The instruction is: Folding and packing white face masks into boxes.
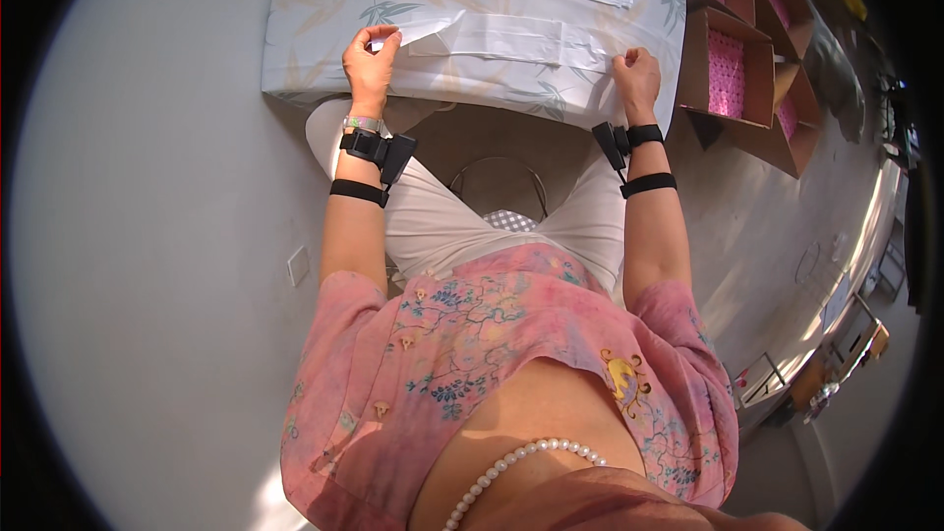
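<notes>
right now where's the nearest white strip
In the head view's upper middle, the white strip stretches between the left hand and right hand, along the leaf-patterned tablecloth, near its front edge.

The one view, a wide head-worn fisheye, looks steeply down the wearer's front, with the pearl necklace [542, 445] and pink floral shirt [472, 334] nearest it. It faces forward past the white trousers [433, 216] to the leaf-print cloth [315, 49] at the top, the left hand [370, 64] and right hand [637, 77] farther off, and its circle takes in a grey wall [167, 236] at left and cardboard boxes [758, 74] at right.
</notes>
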Action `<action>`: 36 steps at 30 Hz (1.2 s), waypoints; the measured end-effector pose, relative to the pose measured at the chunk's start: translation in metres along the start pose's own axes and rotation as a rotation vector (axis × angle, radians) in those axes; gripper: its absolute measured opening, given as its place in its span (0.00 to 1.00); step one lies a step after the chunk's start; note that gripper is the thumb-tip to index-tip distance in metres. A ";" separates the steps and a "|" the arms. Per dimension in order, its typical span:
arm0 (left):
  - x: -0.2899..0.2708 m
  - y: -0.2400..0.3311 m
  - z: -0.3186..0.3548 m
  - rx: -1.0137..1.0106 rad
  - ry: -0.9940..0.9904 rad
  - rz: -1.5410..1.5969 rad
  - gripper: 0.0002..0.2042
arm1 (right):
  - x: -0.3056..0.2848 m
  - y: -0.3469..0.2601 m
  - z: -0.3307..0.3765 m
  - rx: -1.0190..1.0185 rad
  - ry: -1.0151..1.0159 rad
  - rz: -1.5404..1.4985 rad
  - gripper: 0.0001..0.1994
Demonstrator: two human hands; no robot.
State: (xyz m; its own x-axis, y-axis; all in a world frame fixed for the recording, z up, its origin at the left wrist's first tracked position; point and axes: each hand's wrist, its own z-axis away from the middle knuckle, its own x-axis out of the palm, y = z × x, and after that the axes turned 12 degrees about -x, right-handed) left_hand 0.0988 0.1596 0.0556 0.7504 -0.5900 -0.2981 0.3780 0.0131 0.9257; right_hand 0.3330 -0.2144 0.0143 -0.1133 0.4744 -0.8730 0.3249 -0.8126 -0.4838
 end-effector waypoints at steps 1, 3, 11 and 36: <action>0.000 0.001 -0.001 -0.045 -0.030 0.056 0.08 | 0.001 0.002 0.000 -0.001 0.001 0.001 0.16; -0.001 0.004 -0.002 -0.054 -0.056 0.129 0.08 | 0.000 0.005 -0.001 -0.061 0.044 -0.028 0.16; -0.018 -0.004 -0.011 0.067 -0.010 -0.018 0.15 | -0.017 -0.014 0.002 -0.044 0.124 -0.258 0.14; 0.165 0.051 0.071 -0.325 -0.432 0.335 0.14 | -0.005 -0.150 0.062 -0.226 0.076 -0.767 0.15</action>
State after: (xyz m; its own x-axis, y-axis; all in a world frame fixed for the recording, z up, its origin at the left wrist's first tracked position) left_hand 0.2037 0.0055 0.0699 0.5956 -0.7830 0.1796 0.3568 0.4581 0.8141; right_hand 0.2268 -0.1162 0.0875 -0.3201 0.9013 -0.2920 0.3659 -0.1667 -0.9156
